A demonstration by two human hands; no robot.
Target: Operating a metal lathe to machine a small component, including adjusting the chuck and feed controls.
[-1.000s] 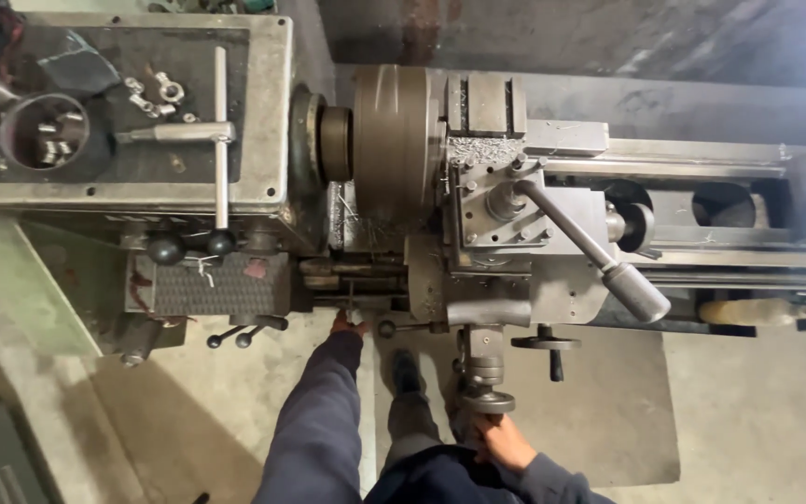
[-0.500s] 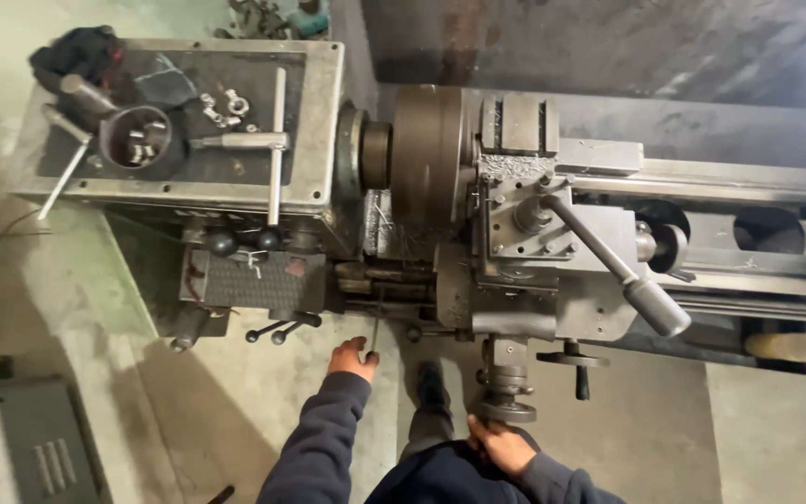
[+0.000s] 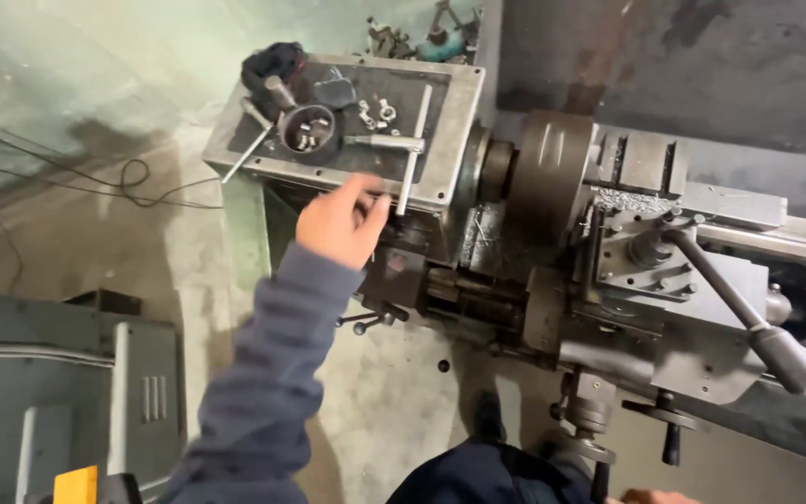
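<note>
I look down on a grey metal lathe. My left hand [image 3: 342,222], in a blue-grey sleeve, is raised to the front edge of the headstock top [image 3: 440,187], fingers loosely apart and holding nothing. Just beyond the fingertips lies a T-shaped chuck key [image 3: 409,154]. A round tin of small bolts [image 3: 310,131] sits to its left. Only a sliver of my right hand [image 3: 647,496] shows at the bottom edge, below the carriage handwheel [image 3: 591,446]; its grip is hidden.
The round chuck [image 3: 552,177] sits right of the headstock, then the tool post with a long lever handle [image 3: 734,299]. Loose nuts [image 3: 375,112] and a black bundle [image 3: 272,65] lie on the headstock. Cables [image 3: 132,177] cross the floor; a grey cabinet [image 3: 67,373] stands lower left.
My left hand has risen from the levers on the lathe's lower front to the headstock top edge. The view has swung left; my right hand has slipped almost out of frame.
</note>
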